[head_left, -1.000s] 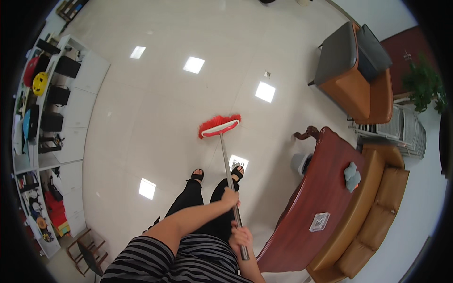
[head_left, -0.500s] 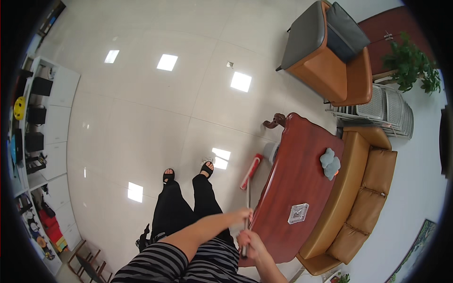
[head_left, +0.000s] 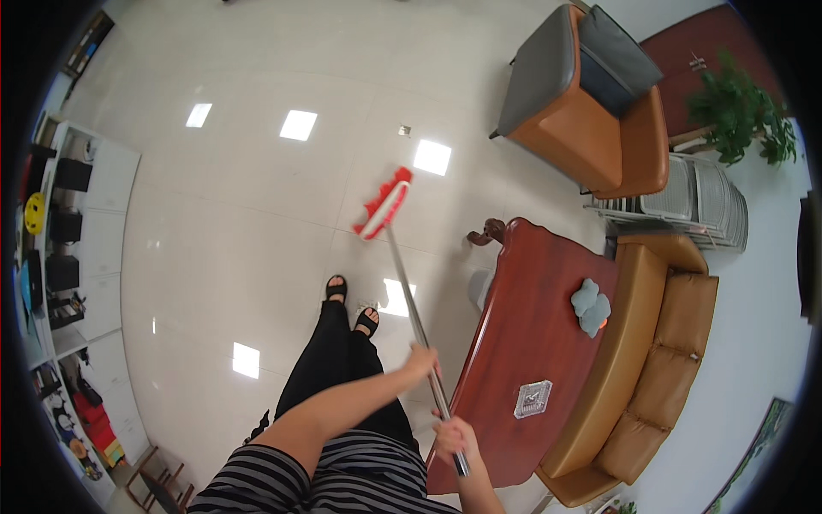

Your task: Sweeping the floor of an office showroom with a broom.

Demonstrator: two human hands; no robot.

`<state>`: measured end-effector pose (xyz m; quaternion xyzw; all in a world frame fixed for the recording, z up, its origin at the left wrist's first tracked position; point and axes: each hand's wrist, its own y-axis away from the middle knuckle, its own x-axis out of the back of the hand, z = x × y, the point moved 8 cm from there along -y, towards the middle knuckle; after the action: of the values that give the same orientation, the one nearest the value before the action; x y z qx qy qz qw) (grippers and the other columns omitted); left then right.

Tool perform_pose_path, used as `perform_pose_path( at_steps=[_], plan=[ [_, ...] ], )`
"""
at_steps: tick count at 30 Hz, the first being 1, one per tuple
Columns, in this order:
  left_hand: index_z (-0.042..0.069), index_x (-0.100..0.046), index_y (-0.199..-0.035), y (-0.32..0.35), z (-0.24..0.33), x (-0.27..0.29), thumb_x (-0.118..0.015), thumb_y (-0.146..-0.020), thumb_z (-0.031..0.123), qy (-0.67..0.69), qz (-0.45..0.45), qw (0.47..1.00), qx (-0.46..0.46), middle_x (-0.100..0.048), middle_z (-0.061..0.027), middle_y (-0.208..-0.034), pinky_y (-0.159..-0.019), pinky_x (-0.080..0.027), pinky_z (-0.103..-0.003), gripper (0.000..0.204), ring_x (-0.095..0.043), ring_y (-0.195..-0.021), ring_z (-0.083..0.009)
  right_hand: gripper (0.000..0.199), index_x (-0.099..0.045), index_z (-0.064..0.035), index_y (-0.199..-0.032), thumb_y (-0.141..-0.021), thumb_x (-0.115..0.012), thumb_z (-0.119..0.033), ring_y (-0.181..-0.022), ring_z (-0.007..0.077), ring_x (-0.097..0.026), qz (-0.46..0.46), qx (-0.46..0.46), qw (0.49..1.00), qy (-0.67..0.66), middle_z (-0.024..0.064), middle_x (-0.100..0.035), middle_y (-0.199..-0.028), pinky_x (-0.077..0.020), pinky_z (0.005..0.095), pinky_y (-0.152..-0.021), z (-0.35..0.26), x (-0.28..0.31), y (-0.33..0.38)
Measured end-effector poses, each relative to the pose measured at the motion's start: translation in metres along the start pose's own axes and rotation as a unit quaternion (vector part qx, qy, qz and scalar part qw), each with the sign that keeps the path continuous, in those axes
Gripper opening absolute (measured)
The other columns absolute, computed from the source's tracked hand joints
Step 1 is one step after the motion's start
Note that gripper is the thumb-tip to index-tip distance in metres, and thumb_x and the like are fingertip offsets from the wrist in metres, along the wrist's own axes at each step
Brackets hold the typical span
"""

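- A pale glossy tiled floor (head_left: 223, 223) fills most of the view; ceiling lights are mirrored in it as bright squares.
- A tan leather sofa (head_left: 651, 360) runs along the right side, just beside the far edge of a long red-brown wooden table (head_left: 522, 334), presumably set so for reach from the seat.
- An orange armchair (head_left: 591, 111) with grey cushions is seen far right, well apart from the table; a green potted plant (head_left: 741, 111) stands beyond it.
- White shelving (head_left: 77, 257) with dark and coloured items lines the left edge.
- A broom is held slanting away from the body: metal handle (head_left: 411, 300), red head (head_left: 384, 204) on the floor, far of the sandalled feet and left of the table's carved corner.
- The left hand (head_left: 422, 361) is closed around the handle mid-shaft, judged to steer it.
- The right hand (head_left: 454, 437) is closed around the handle near its top end, close to the torso, judged to act as pivot.
- A grey-blue cloth (head_left: 589, 307) lies on the table's far side.
- A clear glass ashtray (head_left: 532, 399) rests nearer on the table, apart from the cloth.
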<state>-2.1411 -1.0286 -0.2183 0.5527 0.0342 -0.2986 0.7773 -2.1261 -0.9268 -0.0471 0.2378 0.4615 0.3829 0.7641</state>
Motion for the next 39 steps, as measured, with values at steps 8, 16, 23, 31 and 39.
perform_pose_path(
  at_steps=[8,16,23,31,39],
  plan=[
    [0.004,-0.046,-0.064,-0.008,-0.022,-0.056,-0.048,-0.079,0.016,0.268,-0.104,0.951,0.116,-0.046,-0.0058,-0.055,-0.043,-0.041,-0.029,0.020,-0.047,-0.046,-0.0160,0.013,-0.040,-0.0081,-0.068,-0.080,-0.042,-0.006,-0.037,0.0063,-0.029,0.275,0.108,0.892,0.342,-0.0040,-0.030,-0.049,-0.0250,0.0208,-0.036,-0.001,-0.064,-0.017],
    [0.003,-0.049,-0.053,-0.043,0.127,0.142,-0.047,-0.069,0.010,0.087,0.087,0.990,0.075,-0.047,-0.0107,-0.046,-0.036,-0.037,-0.033,0.018,-0.046,-0.037,-0.0212,0.017,-0.038,-0.0059,-0.064,-0.081,-0.040,-0.005,-0.036,0.0048,-0.032,0.113,-0.113,0.987,-0.006,-0.0027,-0.033,-0.049,-0.0289,0.0173,-0.037,0.055,-0.174,-0.188],
    [-0.002,-0.049,-0.064,-0.029,0.244,0.219,-0.045,-0.075,0.009,0.198,0.193,0.960,-0.042,-0.050,-0.0105,-0.054,-0.039,-0.045,-0.031,0.016,-0.052,-0.044,-0.0197,0.017,-0.041,0.0079,-0.093,-0.083,-0.032,-0.003,-0.035,0.0065,-0.035,-0.054,-0.150,0.987,-0.036,0.0003,-0.035,-0.053,-0.0329,0.0204,-0.031,0.059,-0.251,-0.234],
    [0.006,-0.045,-0.073,0.088,0.190,0.177,-0.050,-0.080,0.018,0.411,0.048,0.910,-0.011,-0.049,-0.0045,-0.062,-0.053,-0.052,-0.034,0.015,-0.055,-0.055,-0.0186,0.017,-0.043,-0.0056,-0.101,-0.085,-0.042,-0.007,-0.037,0.0056,-0.031,0.192,-0.240,0.864,0.399,-0.0016,-0.034,-0.056,-0.0284,0.0189,-0.033,0.113,-0.244,-0.132],
    [0.002,-0.042,-0.064,0.110,0.057,0.250,-0.046,-0.082,0.013,0.651,0.211,0.729,-0.020,-0.041,-0.0094,-0.056,-0.067,-0.052,-0.041,0.022,-0.048,-0.054,-0.0221,0.010,-0.044,-0.0085,-0.089,-0.086,-0.047,-0.018,-0.039,0.0040,-0.031,0.335,-0.427,0.665,0.512,-0.0034,-0.036,-0.055,-0.0271,0.0170,-0.033,0.141,-0.187,-0.181]
  ],
)
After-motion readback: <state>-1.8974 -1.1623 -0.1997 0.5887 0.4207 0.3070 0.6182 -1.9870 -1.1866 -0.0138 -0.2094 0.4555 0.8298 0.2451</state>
